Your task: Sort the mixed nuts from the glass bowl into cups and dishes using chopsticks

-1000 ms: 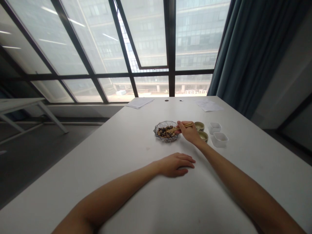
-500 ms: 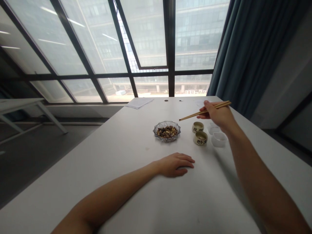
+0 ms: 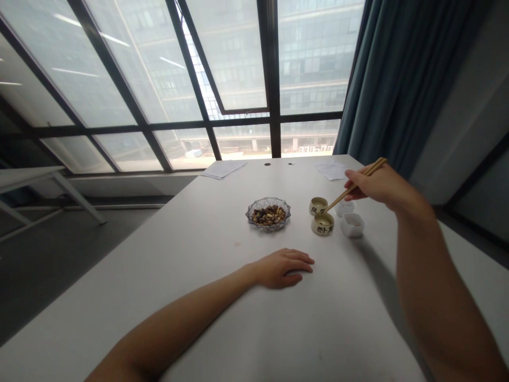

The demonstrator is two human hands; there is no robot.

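Note:
My right hand [image 3: 369,183] is closed around a pair of wooden chopsticks [image 3: 345,194], whose tips point down at the nearer small ceramic cup [image 3: 323,228]. Whether a small piece is pinched at the tips cannot be made out. The farther ceramic cup [image 3: 318,203] stands just behind it; both carry dark written characters. Flat on the table lies my left hand [image 3: 283,268], palm down, fingers stretched, holding nothing. A glass bowl [image 3: 248,216] with a mix of dark and pale nuts or seeds [image 3: 270,215] stands beyond it, left of the cups.
Two white plastic containers [image 3: 352,227] stand right of the cups, under my right wrist. Papers [image 3: 223,170] lie at the table's far left and more sheets [image 3: 331,170] at its far right. A second table [image 3: 35,178] stands off to the left.
My right hand has moved right, and the chopsticks have swung from beside the glass bowl to the nearer cup, now pointing more steeply down. My left hand stays flat on the table.

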